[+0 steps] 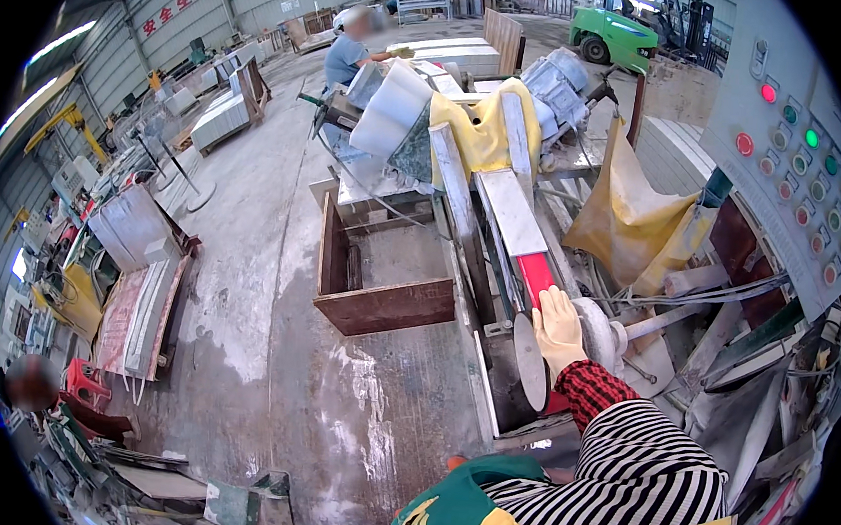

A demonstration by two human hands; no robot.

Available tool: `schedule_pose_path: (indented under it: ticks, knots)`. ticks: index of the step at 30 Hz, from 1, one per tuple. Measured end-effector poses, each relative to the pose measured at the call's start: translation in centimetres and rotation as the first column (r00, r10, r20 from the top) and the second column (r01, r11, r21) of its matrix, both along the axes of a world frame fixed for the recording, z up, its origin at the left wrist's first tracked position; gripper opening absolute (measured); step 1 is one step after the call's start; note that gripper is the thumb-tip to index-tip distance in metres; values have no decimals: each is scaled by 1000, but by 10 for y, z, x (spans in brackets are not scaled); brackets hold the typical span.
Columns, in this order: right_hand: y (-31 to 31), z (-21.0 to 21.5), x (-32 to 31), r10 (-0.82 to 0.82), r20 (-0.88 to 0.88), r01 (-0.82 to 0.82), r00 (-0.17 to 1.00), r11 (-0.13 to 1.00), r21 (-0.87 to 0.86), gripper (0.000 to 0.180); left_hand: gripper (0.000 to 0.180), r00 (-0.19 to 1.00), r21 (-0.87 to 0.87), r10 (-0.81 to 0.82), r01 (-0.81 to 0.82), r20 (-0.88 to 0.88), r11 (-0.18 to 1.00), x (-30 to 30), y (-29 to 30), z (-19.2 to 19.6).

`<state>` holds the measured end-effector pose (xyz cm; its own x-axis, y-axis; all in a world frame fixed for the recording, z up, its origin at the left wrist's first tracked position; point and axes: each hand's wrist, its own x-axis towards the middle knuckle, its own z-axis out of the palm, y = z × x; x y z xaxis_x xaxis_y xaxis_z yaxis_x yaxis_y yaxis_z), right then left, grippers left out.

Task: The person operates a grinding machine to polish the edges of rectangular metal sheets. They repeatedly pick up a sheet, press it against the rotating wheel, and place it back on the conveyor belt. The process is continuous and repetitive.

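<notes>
My right hand (558,331), in a cream glove with a red plaid cuff, reaches over the red belt (536,275) of a narrow machine. Its fingers stretch forward, flat on or just above the belt, and hold nothing. Ahead of the fingertips a pale stone strip (514,213) lies lengthwise on the belt. The strip's far end runs toward a yellow cover (486,130) draped over the machine. Just left of the hand is a grey oval plate (530,361) at the belt's near end. A whitish round machine part (597,333) sits to its right. My left hand is out of view.
A control panel (784,140) with red and green buttons hangs at the right. Left of the belt stands a brown-sided box frame (384,304) on the wet floor. Beyond the machine a person (346,61) works near stacked slabs. A green forklift (613,34) is farther back.
</notes>
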<state>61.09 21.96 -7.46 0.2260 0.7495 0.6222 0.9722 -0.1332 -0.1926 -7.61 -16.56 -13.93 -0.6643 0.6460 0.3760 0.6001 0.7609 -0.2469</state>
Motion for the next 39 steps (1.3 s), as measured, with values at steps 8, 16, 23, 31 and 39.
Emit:
schedule_pose_path:
  ticks: [8,16,23,31,39]
  knots:
    - [-6,-3,4,-32,4,32,999,999,-23,32,70,995,31,100,-101,25,994,1,-8,2]
    - [4,0,-30,31,-260,-79,965,981,-178,34,71,847,314,54,-255,529,914,13,-5,26]
    - [-22,-32,15,16,-224,-90,974,942,-323,56,75,808,213,254,-418,531,883,37,24,53]
    - [-18,-44,21,47,-125,-89,991,931,-354,58,77,835,282,226,-405,502,870,29,10,22]
    - [-21,-71,44,54,-29,-60,998,934,-352,57,80,696,160,381,-579,609,800,38,0,40]
